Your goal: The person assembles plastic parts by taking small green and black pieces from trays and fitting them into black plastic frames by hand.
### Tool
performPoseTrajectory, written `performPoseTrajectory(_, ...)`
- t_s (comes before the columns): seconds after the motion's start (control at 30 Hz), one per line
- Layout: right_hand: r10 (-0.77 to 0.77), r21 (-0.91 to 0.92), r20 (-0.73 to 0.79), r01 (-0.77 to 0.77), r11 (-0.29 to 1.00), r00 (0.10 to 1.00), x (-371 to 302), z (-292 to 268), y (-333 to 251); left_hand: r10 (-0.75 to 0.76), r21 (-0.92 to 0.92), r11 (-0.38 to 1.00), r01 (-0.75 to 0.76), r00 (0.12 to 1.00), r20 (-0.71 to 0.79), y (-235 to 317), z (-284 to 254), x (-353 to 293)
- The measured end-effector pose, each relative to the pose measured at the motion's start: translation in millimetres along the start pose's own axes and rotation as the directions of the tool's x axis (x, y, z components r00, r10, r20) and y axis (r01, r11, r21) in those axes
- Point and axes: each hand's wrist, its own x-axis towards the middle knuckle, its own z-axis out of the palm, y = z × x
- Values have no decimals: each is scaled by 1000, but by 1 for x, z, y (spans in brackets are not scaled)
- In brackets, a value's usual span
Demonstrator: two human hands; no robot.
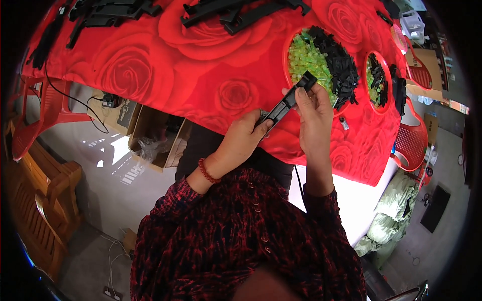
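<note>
A long black plastic part with a channel along its length is held slantwise between my hands, over the near edge of the table. My left hand is closed round its lower end, thumb on top. My right hand grips near the upper end, thumb and fingers pressed on the part; whether a smaller piece is pinched there too, I cannot tell. Just beyond my right hand lies a red-rimmed round tray holding yellow-green translucent pieces and small black pieces.
A red rose-patterned cloth covers the table. Long black parts lie along its far side, with more at far left. A smaller red-rimmed tray stands at right. Red chairs flank the table; an open cardboard box sits below.
</note>
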Motion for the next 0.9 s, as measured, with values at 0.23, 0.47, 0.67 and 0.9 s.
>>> performPoseTrajectory(0.23,-17,7,-4,17,1000,1000,-2,3,-1,40,112,993,-29,994,-98,5,1,-4)
performPoseTrajectory(0.47,-59,-55,-3,58,997,998,-3,8,-5,-23,15,1000,23,1000,-14,7,-7,-5)
performPoseTrajectory(0.67,-61,-108,148,77,991,987,-11,17,-4,22,-161,987,-26,999,-29,11,-2,1)
performPoseTrajectory(0.9,-39,-114,170,59,992,985,-9,16,1,121,-15,992,-124,985,-123,2,8,3)
